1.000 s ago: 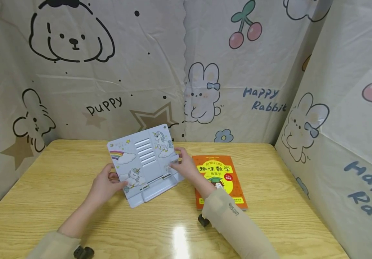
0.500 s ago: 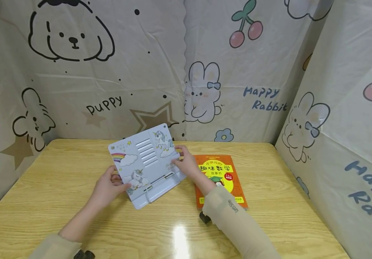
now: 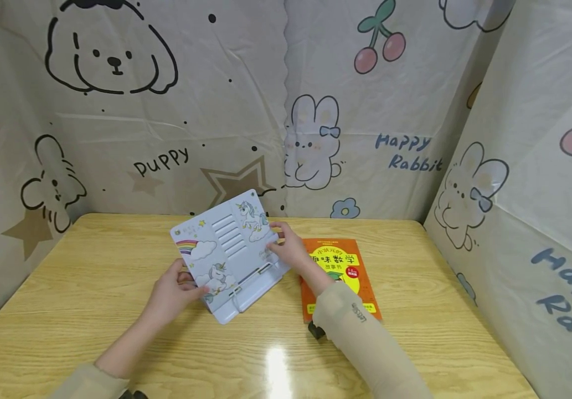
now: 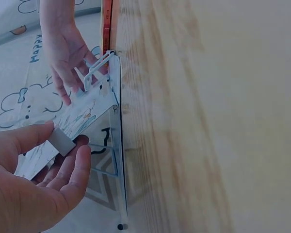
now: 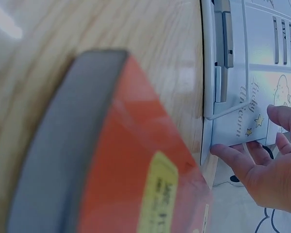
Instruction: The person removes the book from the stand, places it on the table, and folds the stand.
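Note:
A pale book stand (image 3: 238, 249) with unicorn and rainbow prints leans back on the table, its slotted panel facing me in the head view. My left hand (image 3: 170, 293) pinches its left edge, thumb on the front and fingers behind. At the opposite edge my right hand (image 3: 293, 250) holds the stand between thumb and fingers. Behind the tilted panel, thin support wires (image 4: 104, 147) show in the left wrist view. A wire page holder (image 5: 246, 58) runs along the front ledge in the right wrist view.
An orange and yellow book (image 3: 364, 277) lies flat right of the stand, partly under my right forearm. The wooden table (image 3: 66, 288) is bordered by a printed cloth (image 3: 236, 111) at the back and sides.
The book stand has turned slightly counterclockwise, its left side shifting right and toward me. My left hand has moved right with it; the right hand has barely moved.

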`<state>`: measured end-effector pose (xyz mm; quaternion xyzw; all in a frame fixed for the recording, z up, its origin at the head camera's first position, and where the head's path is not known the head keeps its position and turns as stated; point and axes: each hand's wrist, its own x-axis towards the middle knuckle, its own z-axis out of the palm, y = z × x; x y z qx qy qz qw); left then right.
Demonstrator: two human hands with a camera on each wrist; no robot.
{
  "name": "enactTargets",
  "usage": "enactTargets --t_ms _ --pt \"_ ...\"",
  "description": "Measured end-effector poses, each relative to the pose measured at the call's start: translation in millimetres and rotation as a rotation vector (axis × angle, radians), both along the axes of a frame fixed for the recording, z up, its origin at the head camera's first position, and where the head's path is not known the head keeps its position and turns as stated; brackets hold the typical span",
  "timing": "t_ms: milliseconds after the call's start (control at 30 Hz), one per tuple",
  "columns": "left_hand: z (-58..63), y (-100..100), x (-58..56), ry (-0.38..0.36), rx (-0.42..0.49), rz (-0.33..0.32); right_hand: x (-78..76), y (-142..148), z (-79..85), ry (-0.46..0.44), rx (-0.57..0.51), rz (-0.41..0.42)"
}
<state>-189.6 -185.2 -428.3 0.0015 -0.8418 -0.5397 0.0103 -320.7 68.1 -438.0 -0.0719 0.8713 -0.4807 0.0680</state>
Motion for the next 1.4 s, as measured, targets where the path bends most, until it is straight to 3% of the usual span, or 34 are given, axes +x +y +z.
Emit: enactTargets --t_ms 300,467,633,1067,1233,1400 --pt "1.2 0.3 -0.2 -0.002 -0.019 -0.022 3.9 0.1 -0.7 0.042 0.012 0.009" --pt "4.3 -6.6 -3.5 -0.01 -0.043 -0.044 13.4 -2.5 3.0 0.116 0.03 0.013" --pt "13.7 -15.9 -9.7 0.019 -0.003 -0.048 26.7 -6.5 11.8 0.169 0.034 0.004" --pt "40.0 -34.8 -23.2 0.121 0.084 -0.049 53.9 -17.0 21.2 0.165 -0.008 0.042" --pt "46.3 -39.8 -29.1 0.164 0.088 -0.073 60.9 -22.7 19.3 0.153 -0.042 0.074" --pt "49.3 -43.4 -35.4 0.16 0.116 -0.093 66.1 -29.7 17.6 0.165 -0.049 0.106"
